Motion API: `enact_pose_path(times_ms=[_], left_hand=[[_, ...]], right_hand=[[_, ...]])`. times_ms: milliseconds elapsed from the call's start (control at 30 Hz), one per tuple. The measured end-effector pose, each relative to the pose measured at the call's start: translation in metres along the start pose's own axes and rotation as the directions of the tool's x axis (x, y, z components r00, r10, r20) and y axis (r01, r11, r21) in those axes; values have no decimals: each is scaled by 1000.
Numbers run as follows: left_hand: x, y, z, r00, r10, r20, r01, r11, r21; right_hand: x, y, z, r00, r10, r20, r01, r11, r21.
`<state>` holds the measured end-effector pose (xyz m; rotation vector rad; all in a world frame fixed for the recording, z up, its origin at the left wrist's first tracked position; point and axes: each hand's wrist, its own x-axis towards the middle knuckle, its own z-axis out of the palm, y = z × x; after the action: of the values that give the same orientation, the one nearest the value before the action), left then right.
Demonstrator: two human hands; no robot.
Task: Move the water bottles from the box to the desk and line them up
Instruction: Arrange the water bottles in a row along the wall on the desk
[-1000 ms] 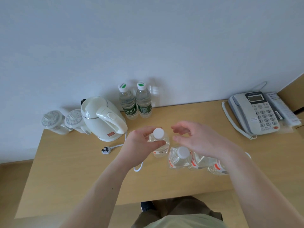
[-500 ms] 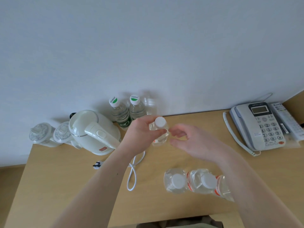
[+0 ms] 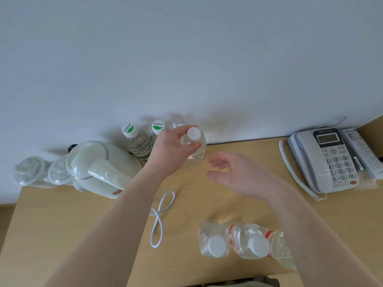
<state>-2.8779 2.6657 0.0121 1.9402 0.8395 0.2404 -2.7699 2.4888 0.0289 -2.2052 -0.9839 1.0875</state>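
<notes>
Count: white-cap water bottles, 4 visible: one (image 3: 194, 146) held up near the wall, three at the table's near edge (image 3: 214, 241) (image 3: 251, 243) (image 3: 283, 253), the third mostly hidden by an arm. Green-cap bottles: 2 (image 3: 137, 141) (image 3: 158, 127). Kettle: 1 (image 3: 101, 168). Lidded white cups: 2 (image 3: 29, 170) (image 3: 59, 170). Phone: 1 (image 3: 327, 158). Remote: 1 (image 3: 362, 150). White cable: 1 (image 3: 160, 216). Hands: 2 (image 3: 172, 150) (image 3: 238, 175).

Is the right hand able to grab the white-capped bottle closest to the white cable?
Probably yes. The right hand is open and holds nothing, and the clear white-capped bottle stands upright on the wooden desk just below it, its cap uncovered. Only a neighbouring clear bottle crowds its right side.
</notes>
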Motion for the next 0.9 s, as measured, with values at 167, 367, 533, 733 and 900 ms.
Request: enact_pose_path(times_ms=[167, 367, 533, 733, 900], left_hand=[[5, 2, 1, 1000, -19, -4, 19, 1000, 18], [7, 0, 3, 999, -23, -42, 24, 999, 34], [7, 0, 10, 993, 3, -120, 3, 999, 44], [6, 5, 5, 987, -12, -159, 2, 998, -62], [0, 8, 5, 983, 7, -182, -14, 999, -39]], right_hand=[[11, 0, 0, 1000, 3, 6, -3, 1000, 19], [17, 2, 0, 1000, 10, 25, -11, 999, 45], [18, 2, -2, 1000, 8, 12, -9, 999, 50], [13, 2, -2, 1000, 16, 19, -17, 999, 39], [7, 1, 2, 1000, 20, 10, -21, 999, 42]])
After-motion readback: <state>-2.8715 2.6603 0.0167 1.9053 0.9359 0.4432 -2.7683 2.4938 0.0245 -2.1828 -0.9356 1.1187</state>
